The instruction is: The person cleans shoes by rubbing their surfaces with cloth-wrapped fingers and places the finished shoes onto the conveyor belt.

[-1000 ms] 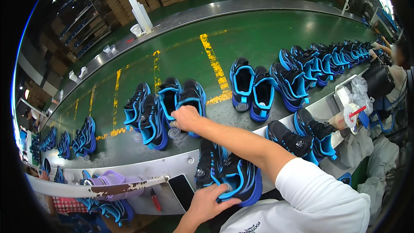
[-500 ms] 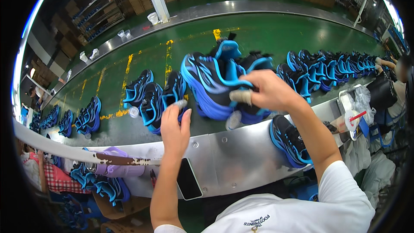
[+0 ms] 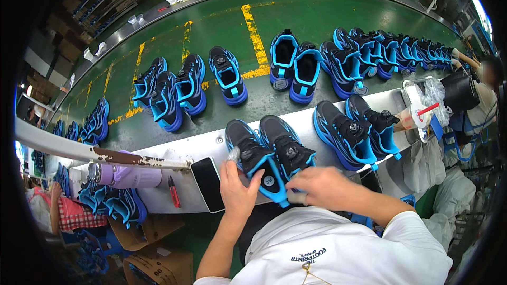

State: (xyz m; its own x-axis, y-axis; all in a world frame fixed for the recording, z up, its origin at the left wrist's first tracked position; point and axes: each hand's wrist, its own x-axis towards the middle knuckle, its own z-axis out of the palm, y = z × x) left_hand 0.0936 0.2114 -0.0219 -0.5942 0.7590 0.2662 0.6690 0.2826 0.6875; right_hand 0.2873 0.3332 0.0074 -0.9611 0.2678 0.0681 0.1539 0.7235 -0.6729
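Note:
Two black-and-blue sneakers stand side by side on the metal ledge in front of me, toes pointing away. My left hand (image 3: pixel 238 189) is closed around the collar of the left sneaker (image 3: pixel 247 145), its thumb by the opening; a pale wrap covers one fingertip. At the heel of the right sneaker (image 3: pixel 280 134) is my right hand (image 3: pixel 321 187), slightly blurred, fingers curled on the collar and a wrapped thumb below. Just right of them, another sneaker pair (image 3: pixel 340 129) rests on the ledge, toes also away from me.
Beyond the ledge (image 3: pixel 185 145), sneakers (image 3: pixel 229 76) stand on the green belt (image 3: pixel 222 31), with a long row at right. On the ledge lie a phone (image 3: pixel 207 184), a red cutter (image 3: pixel 174 192) and a purple bottle (image 3: pixel 132 174). A white bar (image 3: pixel 58 141) crosses at left; a person's arm (image 3: pixel 467 59) shows far right.
Sneakers that my right hand held in the air over the belt are down; a pair now stands before me on the ledge. Both hands came nearer. The right-hand ledge sneaker now has a partner.

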